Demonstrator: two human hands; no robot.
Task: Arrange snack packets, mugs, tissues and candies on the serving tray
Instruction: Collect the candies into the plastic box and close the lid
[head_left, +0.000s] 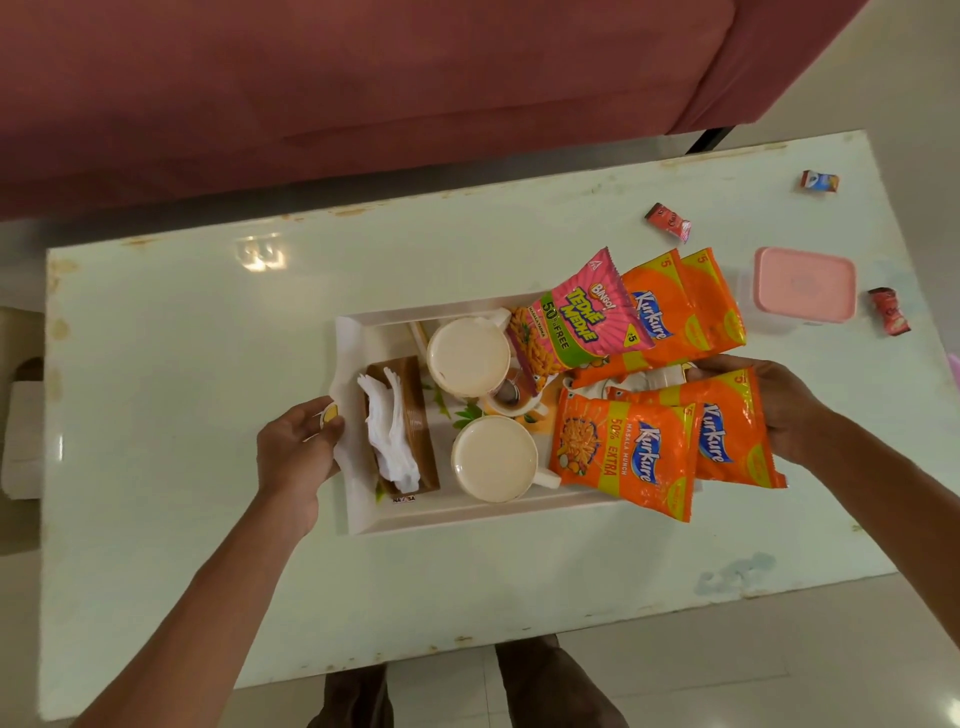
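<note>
A white serving tray (467, 522) lies mid-table. On it stand two cream mugs (467, 356) (493, 457) and a brown holder (418, 415) with white tissues (389, 436). A pink Bingo packet (571, 322) and orange Kurkure packets (675, 306) (623, 457) (732, 436) are piled over the tray's right end. My left hand (296, 452) grips the tray's left rim, with a small yellow thing (330, 414) at its fingertips. My right hand (779, 410) clasps the right end, where the packets hide the rim. Three wrapped candies (667, 222) (820, 182) (889, 310) lie on the table, off the tray.
The white table (208, 364) has worn edges. A pink-lidded container (804, 288) stands right of the tray, between the candies. A maroon sofa (363, 93) runs along the far side. My feet show at the near edge.
</note>
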